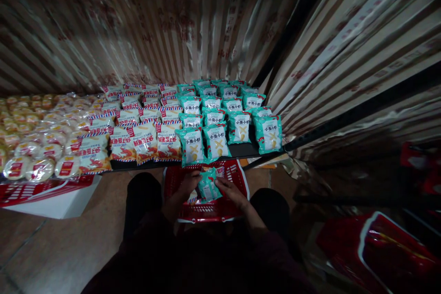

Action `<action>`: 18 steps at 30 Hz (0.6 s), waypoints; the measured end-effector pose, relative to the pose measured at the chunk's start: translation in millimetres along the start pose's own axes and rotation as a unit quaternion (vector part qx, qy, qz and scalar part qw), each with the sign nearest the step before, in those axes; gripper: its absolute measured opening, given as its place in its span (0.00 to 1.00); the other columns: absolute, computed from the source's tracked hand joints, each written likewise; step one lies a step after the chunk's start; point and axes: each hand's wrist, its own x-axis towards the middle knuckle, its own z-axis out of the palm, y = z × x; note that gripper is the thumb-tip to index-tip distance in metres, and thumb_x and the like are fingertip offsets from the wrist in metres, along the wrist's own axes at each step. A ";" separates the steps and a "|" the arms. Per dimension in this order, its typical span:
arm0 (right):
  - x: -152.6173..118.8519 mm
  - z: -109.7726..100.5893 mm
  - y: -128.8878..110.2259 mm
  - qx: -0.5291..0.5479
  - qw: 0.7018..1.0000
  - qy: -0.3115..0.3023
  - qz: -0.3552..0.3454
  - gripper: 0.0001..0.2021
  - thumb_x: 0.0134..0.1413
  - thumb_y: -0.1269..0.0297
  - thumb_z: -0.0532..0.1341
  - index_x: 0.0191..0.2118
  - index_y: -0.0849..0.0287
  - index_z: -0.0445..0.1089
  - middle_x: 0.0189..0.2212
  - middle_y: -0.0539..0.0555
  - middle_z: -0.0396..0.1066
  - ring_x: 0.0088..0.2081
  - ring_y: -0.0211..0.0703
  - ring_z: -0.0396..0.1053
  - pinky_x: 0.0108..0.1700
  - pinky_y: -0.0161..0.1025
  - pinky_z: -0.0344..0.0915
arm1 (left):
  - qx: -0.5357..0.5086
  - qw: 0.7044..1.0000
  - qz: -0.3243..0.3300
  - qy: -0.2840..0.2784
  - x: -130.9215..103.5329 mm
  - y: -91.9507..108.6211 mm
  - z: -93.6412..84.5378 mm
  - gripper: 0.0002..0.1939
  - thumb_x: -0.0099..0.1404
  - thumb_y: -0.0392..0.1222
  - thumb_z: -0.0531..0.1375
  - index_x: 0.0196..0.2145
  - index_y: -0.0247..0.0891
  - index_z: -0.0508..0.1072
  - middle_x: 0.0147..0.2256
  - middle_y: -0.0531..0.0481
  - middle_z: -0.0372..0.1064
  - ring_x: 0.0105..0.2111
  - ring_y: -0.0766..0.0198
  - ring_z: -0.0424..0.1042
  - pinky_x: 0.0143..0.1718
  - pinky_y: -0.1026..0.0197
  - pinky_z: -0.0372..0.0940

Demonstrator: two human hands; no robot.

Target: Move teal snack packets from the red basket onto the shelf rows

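Observation:
A teal snack bag (208,185) is held between my two hands above a red basket (203,214). My left hand (189,183) grips the bag's left side, its fingers curled and partly hidden. From the other side, my right hand (231,191) presses its fingers and thumb against the bag's right edge. Below the bag, parts of white snack packets with striped edges (192,197) show inside the basket. On the low black shelf (241,149) just ahead, several matching teal bags (216,141) stand upright in rows.
Left of the teal bags are rows of white-and-orange snack bags (145,141), then round wrapped snacks (41,170). Curtain-like printed sheeting (193,23) hangs behind and at right, with dark metal bars (344,112). A red basket (379,248) is at lower right. My knees flank the held bag.

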 end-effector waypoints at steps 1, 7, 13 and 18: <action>-7.3 2.4 -4.4 0.015 1.000 -0.020 0.006 0.31 0.46 0.43 0.64 0.51 0.59 0.70 0.46 0.56 0.76 0.48 0.49 0.72 0.54 0.48 0.65 | 0.003 1.000 0.009 0.002 -2.0 5.1 -3.9 0.04 0.52 0.38 0.64 0.26 0.35 0.77 0.24 0.49 0.74 0.28 0.61 0.72 0.34 0.62 0.65; -47.1 22.0 -27.6 0.076 0.994 -0.074 -0.001 0.33 0.43 0.46 0.67 0.54 0.57 0.67 0.45 0.56 0.76 0.44 0.51 0.75 0.51 0.50 0.67 | 0.001 0.999 0.049 0.004 -19.6 26.1 -3.7 0.04 0.53 0.39 0.63 0.28 0.37 0.77 0.29 0.50 0.75 0.35 0.60 0.72 0.40 0.62 0.64; -67.1 25.0 -34.6 0.104 0.994 -0.023 0.013 0.32 0.41 0.45 0.68 0.51 0.56 0.69 0.39 0.56 0.78 0.40 0.54 0.76 0.49 0.53 0.68 | -0.063 0.996 0.048 -0.030 -44.1 32.8 7.8 0.13 0.52 0.41 0.65 0.36 0.36 0.74 0.35 0.48 0.76 0.36 0.61 0.74 0.39 0.62 0.66; -78.2 18.1 -35.9 0.110 0.993 -0.046 0.012 0.31 0.41 0.46 0.69 0.50 0.58 0.69 0.39 0.55 0.78 0.38 0.52 0.76 0.46 0.51 0.69 | -0.093 0.994 0.046 -0.032 -61.7 38.6 11.1 0.12 0.48 0.42 0.67 0.30 0.35 0.72 0.30 0.49 0.75 0.30 0.64 0.72 0.33 0.64 0.65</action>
